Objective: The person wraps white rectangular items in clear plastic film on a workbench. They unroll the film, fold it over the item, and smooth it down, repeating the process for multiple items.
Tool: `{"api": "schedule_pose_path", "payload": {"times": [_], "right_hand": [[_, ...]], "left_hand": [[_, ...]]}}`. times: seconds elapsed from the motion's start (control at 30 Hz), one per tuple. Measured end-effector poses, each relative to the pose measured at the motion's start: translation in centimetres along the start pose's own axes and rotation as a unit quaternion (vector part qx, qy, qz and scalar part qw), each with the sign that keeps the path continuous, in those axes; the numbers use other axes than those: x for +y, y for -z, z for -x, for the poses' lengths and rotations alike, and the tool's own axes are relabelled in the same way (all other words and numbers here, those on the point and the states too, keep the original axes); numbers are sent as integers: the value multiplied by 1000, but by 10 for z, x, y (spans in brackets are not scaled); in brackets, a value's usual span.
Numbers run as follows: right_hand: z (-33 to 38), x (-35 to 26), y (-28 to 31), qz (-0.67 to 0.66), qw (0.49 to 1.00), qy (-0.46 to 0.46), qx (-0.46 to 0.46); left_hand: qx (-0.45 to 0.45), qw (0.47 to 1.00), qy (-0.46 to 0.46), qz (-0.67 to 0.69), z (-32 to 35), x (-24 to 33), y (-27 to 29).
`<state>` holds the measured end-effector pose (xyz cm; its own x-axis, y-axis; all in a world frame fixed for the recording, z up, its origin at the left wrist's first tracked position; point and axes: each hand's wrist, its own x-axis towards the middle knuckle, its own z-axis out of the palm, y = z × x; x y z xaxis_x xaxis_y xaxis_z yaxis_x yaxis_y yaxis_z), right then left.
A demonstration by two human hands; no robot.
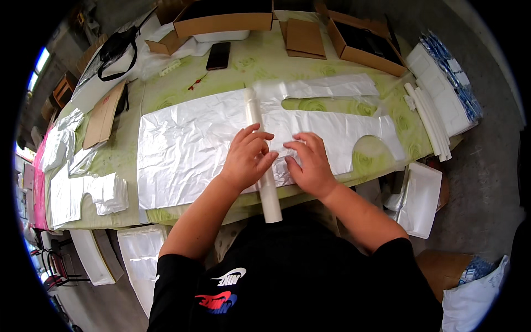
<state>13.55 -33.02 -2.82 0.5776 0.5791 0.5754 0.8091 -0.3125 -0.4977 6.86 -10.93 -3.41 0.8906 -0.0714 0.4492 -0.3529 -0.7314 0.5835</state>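
Lettered logos (228, 281) mark the black shirt (315, 276), hands (246, 156) (311, 166) at a white roll (269, 191).

Wearing a black T-shirt (310, 271), short sleeves (395, 260) ending near the elbows, white curved mark (238, 273) and lettering (228, 281) showing on the front, red-and-blue curved mark (214, 301) sitting just below, forearms (202, 218) showing bare.

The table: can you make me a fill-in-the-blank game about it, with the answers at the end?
1. The phone is the colour ____.
2. The tube lies on ____ of the white sheet.
3. The flowers on the tablecloth are the colour ____.
4. Counting the left hand and the right hand, ____ bare hands show.

Missing words: black; top; green; two.
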Motion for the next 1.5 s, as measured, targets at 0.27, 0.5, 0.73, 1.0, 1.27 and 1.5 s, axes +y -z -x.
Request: {"api": "schedule_pose_path", "payload": {"times": [0.27, 0.5, 0.73, 1.0, 1.27, 1.5], "right_hand": [[-72, 28, -67, 176, 974, -40, -137], [-141, 43, -93, 261, 930, -171, -192], [-92, -8, -81, 114, 982, 149, -40], [-72, -27, -52, 46, 974, 188, -121], [-65, 45, -66, 197, 958, -110, -180], [-64, 147, 20, 234, 947, -180, -127]], "left_hand": [[29, 988, 109, -104, 58, 15, 30], [48, 983, 155, -87, 75, 17, 43], [72, 982, 153, -90, 77, 16, 40], [76, 982, 151, -86, 78, 16, 40], [74, 982, 161, -68, 81, 19, 43], [79, 982, 157, -70, 82, 16, 39]]}}
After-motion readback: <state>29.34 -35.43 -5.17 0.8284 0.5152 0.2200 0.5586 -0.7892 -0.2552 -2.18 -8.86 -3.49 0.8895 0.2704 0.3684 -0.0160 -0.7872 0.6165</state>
